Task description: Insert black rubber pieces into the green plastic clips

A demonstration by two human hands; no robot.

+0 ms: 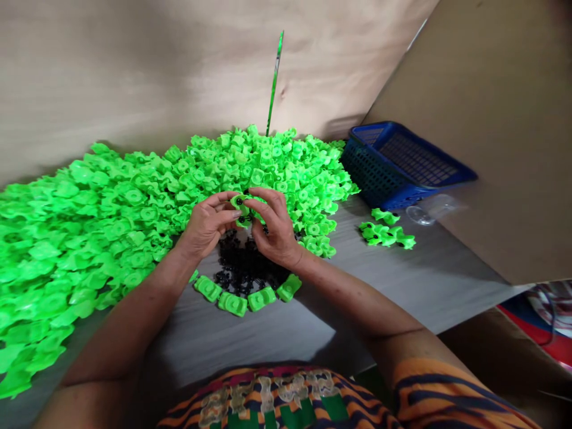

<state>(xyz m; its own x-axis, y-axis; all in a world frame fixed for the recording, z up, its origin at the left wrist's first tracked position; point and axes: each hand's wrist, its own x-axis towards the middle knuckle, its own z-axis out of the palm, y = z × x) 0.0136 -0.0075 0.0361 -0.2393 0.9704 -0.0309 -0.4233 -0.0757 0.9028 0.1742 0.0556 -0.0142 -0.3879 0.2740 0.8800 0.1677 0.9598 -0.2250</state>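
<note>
Both hands meet over the table around one small green plastic car body (242,204), with black wheel pieces showing on its underside. My left hand (209,224) pinches its left side between thumb and fingers. On the other side, my right hand (277,231) has its fingers curled round the same car body and hides part of it. Just below the hands lies a heap of small black wheel parts (243,262). Along the near edge of that heap, several green car bodies (232,304) sit in a curved row.
A large pile of green car bodies (134,196) spreads across the left and back of the table. A blue plastic basket (379,173) stands at back right. Near it lie a few green pieces (386,233) and a clear round plastic item (420,215). A thin green strip (274,83) rises behind the pile.
</note>
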